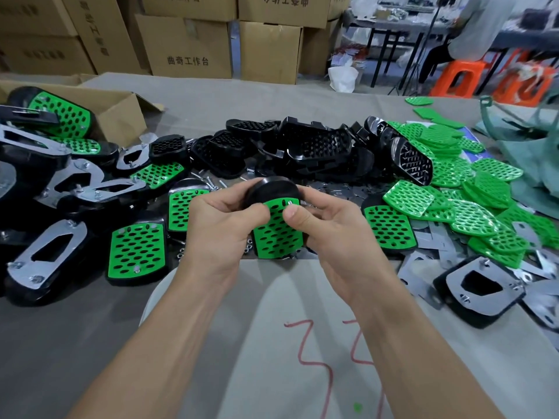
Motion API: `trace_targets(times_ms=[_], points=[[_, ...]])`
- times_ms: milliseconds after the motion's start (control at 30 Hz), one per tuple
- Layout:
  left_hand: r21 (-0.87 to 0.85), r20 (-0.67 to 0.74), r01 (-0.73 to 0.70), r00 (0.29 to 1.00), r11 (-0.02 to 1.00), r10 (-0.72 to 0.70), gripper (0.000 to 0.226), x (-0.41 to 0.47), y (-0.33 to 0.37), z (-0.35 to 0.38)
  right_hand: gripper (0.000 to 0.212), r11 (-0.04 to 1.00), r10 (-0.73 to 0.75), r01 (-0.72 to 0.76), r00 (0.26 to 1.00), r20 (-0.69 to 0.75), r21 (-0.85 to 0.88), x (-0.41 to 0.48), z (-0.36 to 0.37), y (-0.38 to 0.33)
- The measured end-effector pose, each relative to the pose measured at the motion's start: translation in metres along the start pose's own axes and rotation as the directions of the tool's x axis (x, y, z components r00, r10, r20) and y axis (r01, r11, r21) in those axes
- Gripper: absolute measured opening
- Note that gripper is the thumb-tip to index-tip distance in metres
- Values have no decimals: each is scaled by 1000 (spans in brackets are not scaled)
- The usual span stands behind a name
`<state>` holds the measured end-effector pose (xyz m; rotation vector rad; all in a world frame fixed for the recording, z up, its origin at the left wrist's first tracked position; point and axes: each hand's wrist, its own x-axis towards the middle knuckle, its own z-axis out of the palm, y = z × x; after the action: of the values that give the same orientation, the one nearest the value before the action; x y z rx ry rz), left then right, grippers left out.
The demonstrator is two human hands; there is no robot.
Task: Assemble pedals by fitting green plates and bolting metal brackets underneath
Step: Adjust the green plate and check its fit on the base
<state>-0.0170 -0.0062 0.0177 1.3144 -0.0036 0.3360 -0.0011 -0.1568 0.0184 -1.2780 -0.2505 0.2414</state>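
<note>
Finished pedals [27, 294] with shiny brackets [65, 237] on the desk's [75, 343] left, left hand [220, 219] curled round a black pedal [272, 189] with a green plate [276, 234], held up in the middle, right hand [329, 228] gripping its other side, thumb [292, 213] on the plate, loose green plates [472, 219] heaped right

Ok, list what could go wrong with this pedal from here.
1. The left hand and right hand hold the pedal off the table. What looks like a small bolt beside the right thumb may be loose and could drop out.
2. The green plate may not be fully seated at that end, so bolting it now could leave it crooked.
3. Loose nuts lie near the table edge and could be brushed off.
</note>
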Motion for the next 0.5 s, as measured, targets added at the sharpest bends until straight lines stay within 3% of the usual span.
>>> trace_targets(times_ms=[233,333,400,500], points=[[36,39,-5,999,999,4,42,1,0,-5,31,998,63,-62,998,-14,32,0,2,3],[242,-13,0,1000,970,3,36,4,-1,-6,32,999,37,-38,999,-26,-19,-1,7,7],[411,27,-32,999,911,22,34,8,2,-10,33,997,-14,12,1000,-25,-76,-2,8,7],[375,149,-99,988,922,46,24,10,5,-13,32,990,-77,73,997,-30,-124,-3,6,2]])
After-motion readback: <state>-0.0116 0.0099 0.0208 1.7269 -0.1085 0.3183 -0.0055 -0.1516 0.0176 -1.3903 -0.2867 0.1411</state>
